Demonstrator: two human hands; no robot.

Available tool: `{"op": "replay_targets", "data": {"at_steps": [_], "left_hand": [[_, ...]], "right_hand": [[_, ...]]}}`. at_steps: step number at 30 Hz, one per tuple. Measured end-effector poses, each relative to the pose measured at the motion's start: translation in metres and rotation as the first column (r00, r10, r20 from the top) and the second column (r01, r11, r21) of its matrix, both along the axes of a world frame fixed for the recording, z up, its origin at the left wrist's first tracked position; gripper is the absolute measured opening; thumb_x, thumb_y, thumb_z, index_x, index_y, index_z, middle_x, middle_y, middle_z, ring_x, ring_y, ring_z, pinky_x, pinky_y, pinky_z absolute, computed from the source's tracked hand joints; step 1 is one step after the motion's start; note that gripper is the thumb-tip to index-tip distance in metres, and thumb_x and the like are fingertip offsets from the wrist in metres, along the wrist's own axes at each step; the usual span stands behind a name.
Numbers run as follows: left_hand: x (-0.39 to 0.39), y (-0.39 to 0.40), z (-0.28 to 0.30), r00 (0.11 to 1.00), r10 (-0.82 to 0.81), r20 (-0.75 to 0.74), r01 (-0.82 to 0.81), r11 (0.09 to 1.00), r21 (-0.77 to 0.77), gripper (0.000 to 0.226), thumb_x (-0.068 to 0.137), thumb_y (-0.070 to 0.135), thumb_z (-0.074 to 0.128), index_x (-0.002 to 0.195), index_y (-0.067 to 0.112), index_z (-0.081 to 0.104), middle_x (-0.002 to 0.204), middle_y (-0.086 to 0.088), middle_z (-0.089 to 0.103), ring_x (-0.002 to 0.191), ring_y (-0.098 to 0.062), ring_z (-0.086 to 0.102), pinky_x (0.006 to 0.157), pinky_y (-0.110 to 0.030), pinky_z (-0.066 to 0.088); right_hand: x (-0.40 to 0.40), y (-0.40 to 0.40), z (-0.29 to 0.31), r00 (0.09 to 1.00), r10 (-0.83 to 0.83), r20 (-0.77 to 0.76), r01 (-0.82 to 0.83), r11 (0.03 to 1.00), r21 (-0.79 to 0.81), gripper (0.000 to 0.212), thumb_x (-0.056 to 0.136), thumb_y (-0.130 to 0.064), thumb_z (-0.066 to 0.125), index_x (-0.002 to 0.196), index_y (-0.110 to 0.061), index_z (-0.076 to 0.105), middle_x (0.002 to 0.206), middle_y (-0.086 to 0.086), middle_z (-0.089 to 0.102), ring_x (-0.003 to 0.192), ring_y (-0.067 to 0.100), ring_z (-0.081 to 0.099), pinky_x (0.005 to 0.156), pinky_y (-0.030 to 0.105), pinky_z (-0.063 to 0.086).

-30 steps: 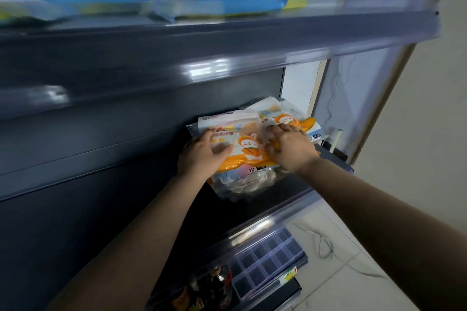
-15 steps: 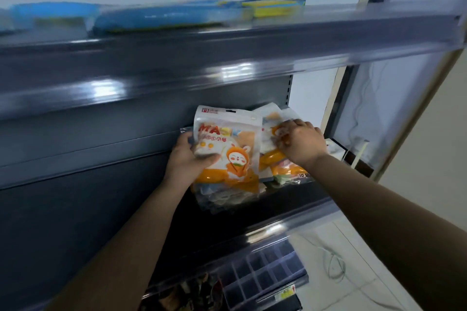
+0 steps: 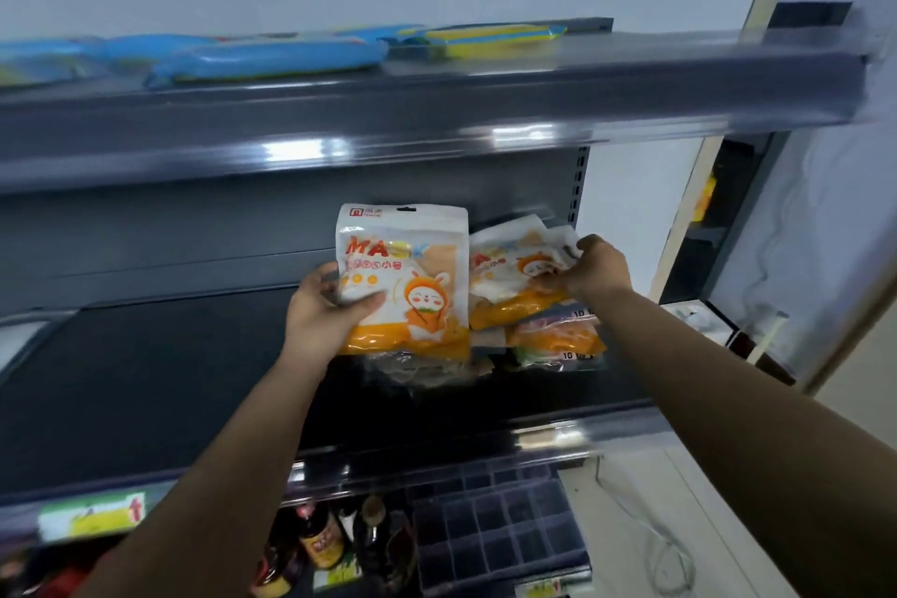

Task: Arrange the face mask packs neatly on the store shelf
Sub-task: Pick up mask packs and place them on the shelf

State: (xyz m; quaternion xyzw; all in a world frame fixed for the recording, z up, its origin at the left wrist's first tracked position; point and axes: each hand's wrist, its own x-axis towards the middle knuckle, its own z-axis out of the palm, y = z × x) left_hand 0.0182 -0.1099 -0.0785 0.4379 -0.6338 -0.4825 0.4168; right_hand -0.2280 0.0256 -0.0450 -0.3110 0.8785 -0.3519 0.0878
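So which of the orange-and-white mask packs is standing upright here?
The orange-and-white plastic mask pack held by the left hand: it stands upright with its front facing out, while the packs under the right hand lie tilted in a heap.

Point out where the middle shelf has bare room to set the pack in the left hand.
Bare dark shelf lies left of the left hand and its upright pack. The right hand works crowded, overlapping packs by the back upright.

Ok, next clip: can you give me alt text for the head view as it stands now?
A person's left hand holds an orange-and-white face mask pack upright on a dark store shelf, while the right hand grips a second pack leaning atop a flat one. Blue packets lie on the shelf above; bottles stand below.
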Motion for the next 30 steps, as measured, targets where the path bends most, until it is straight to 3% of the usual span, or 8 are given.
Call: {"op": "replay_targets", "data": {"at_steps": [4,10,15,20,23,26,30], "left_hand": [[0.011,0.013,-0.001,0.998,0.055,-0.033,-0.055,0.998,0.005,0.063,0.068,0.011,0.082,0.122,0.01,0.05,0.113,-0.003,0.057,0.108,-0.023,0.058,0.087,-0.037,0.051],[0.027,0.037,-0.01,0.992,0.105,-0.066,-0.103,0.994,0.033,0.063,0.067,0.013,0.082,0.122,0.009,0.051,0.118,-0.006,0.059,0.108,-0.027,0.061,0.092,-0.047,0.052],[0.035,0.058,-0.013,0.985,0.129,-0.112,-0.123,0.991,0.059,0.064,0.07,0.011,0.08,0.126,0.01,0.048,0.114,-0.003,0.058,0.102,-0.023,0.06,0.079,-0.034,0.052],[0.05,0.068,-0.019,0.978,0.124,-0.166,-0.119,0.992,0.036,0.059,0.069,0.007,0.079,0.12,0.017,0.05,0.118,-0.005,0.058,0.105,-0.023,0.06,0.072,-0.03,0.052],[0.064,0.069,-0.019,0.978,0.115,-0.176,-0.115,0.993,0.009,0.058,0.068,0.006,0.079,0.116,0.022,0.05,0.12,-0.007,0.056,0.106,-0.023,0.059,0.075,-0.032,0.053],[0.079,0.071,-0.017,0.976,0.107,-0.192,-0.107,0.994,0.008,0.058,0.069,0.003,0.078,0.115,0.022,0.049,0.114,-0.004,0.057,0.102,-0.019,0.059,0.068,-0.025,0.054],[0.11,0.072,-0.015,0.973,0.113,-0.2,-0.114,0.993,0.009,0.057,0.069,0.001,0.077,0.116,0.019,0.049,0.108,0.001,0.057,0.095,-0.011,0.059,0.062,-0.017,0.054]], "right_hand": [[-0.01,0.006,0.0,0.99,-0.035,0.137,0.04,0.999,-0.036,0.071,0.072,-0.021,0.081,0.131,0.001,0.047,0.133,0.015,0.055,0.122,0.029,0.052,0.098,0.031,0.041],[-0.017,0.019,-0.004,0.959,0.036,0.281,-0.011,0.996,-0.092,0.06,0.076,-0.021,0.077,0.125,0.005,0.054,0.129,0.017,0.058,0.118,0.03,0.055,0.096,0.031,0.043],[-0.016,0.036,-0.014,0.912,0.165,0.376,-0.025,0.936,-0.351,0.036,0.078,0.003,0.067,0.113,-0.001,0.061,0.109,0.016,0.065,0.097,0.03,0.062,0.078,0.032,0.049],[-0.007,0.054,-0.018,0.838,0.313,0.447,0.009,0.811,-0.585,0.027,0.082,0.007,0.059,0.104,-0.008,0.059,0.099,0.011,0.067,0.086,0.026,0.066,0.071,0.037,0.055],[0.002,0.063,-0.019,0.817,0.341,0.465,0.086,0.725,-0.683,0.03,0.083,0.006,0.059,0.109,-0.011,0.057,0.099,0.007,0.067,0.089,0.026,0.066,0.074,0.042,0.056],[0.02,0.067,-0.018,0.778,0.384,0.497,0.154,0.651,-0.743,0.029,0.087,0.004,0.056,0.112,-0.011,0.055,0.097,0.004,0.066,0.089,0.025,0.066,0.073,0.042,0.055],[0.066,0.058,-0.017,0.721,0.443,0.533,0.161,0.641,-0.75,0.026,0.088,0.004,0.054,0.109,-0.01,0.056,0.102,0.004,0.066,0.092,0.022,0.065,0.078,0.041,0.055]]}}
